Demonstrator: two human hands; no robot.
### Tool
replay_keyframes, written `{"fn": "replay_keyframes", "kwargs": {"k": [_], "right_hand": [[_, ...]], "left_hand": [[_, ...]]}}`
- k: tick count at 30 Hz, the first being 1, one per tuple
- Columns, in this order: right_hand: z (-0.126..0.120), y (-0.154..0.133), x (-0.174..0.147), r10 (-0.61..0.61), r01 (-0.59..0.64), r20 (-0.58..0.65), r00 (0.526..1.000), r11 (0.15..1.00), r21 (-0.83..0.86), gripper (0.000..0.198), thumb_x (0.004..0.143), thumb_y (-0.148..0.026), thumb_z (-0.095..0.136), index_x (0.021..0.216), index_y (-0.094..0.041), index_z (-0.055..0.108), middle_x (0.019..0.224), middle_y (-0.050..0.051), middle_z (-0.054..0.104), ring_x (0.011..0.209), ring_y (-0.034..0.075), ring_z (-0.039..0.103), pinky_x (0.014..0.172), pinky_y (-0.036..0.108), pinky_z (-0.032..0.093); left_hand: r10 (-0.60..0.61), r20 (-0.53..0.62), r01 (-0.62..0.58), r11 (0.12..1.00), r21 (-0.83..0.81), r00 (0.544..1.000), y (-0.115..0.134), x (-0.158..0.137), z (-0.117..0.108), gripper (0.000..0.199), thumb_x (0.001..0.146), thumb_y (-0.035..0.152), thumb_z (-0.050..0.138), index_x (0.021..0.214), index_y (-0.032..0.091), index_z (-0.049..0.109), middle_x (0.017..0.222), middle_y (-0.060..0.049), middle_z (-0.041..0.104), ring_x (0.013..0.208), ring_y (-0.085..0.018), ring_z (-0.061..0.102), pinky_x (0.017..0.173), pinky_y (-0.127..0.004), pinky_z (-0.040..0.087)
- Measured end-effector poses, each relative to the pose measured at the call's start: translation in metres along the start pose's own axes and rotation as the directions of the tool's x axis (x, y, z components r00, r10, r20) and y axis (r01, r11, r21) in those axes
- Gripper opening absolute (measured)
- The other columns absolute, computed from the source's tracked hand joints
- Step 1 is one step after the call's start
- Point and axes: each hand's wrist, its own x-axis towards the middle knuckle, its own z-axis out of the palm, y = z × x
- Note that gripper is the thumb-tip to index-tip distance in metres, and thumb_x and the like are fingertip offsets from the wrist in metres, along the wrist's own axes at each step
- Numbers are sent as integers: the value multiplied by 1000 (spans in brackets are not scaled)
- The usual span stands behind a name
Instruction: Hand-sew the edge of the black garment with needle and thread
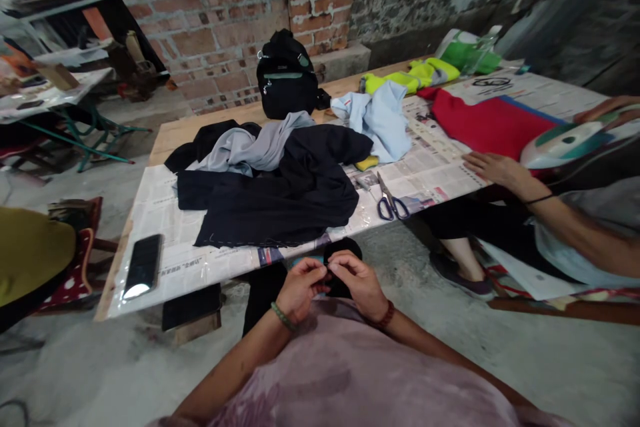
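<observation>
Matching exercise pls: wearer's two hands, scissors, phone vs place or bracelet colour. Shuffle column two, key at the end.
Column one
1. left hand
2. scissors
3. right hand
4. phone

Column two
A. lying near the left end of the table
B. red-brown bracelet at its wrist
C. lying to the right of the dark cloth
D. green bracelet at its wrist

Pairs: 1-D, 2-C, 3-B, 4-A

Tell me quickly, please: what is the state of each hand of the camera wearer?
Left hand: closed in a pinch; whether it holds something small cannot be told.
Right hand: also pinched closed, beside the left; contents cannot be told.
</observation>
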Motion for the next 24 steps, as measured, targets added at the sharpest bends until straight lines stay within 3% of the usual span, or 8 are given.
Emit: {"fn": "replay_keyframes", "kwargs": {"k": [4,10,17,24], "right_hand": [[0,0,-2,72,-73,26,997,997,17,14,74,-32,55,72,-19,60,78,3,59,75,14,53,68,26,43],[0,1,-3,154,-154,-1,988,988,33,15,73,-33,56,73,-18,60,73,2,60,70,14,54,65,26,44],[1,0,0,-14,10,-43,999,996,-85,11,74,-26,54,68,-19,60,83,4,57,80,15,53,71,26,42],[2,-2,0,-47,39,-53,998,990,-139,12,75,-25,53,67,-19,60,86,5,56,80,15,53,71,26,42]], "left_hand": [[-6,10,6,1000,0,1000,-3,1,0,25,57,25,73,70,13,55,65,0,57,62,-13,57,49,-22,46],[8,20,-8,1000,-22,1000,-5,2,0,23,58,22,72,71,12,55,67,-1,59,64,-14,60,60,-27,49],[21,30,-20,999,-26,999,-6,3,-2,22,58,20,71,70,12,55,65,-1,58,65,-14,60,62,-27,49],[15,32,-14,1000,-27,999,-5,4,1,20,59,19,71,69,11,55,65,-1,58,65,-13,60,64,-28,49]]}}
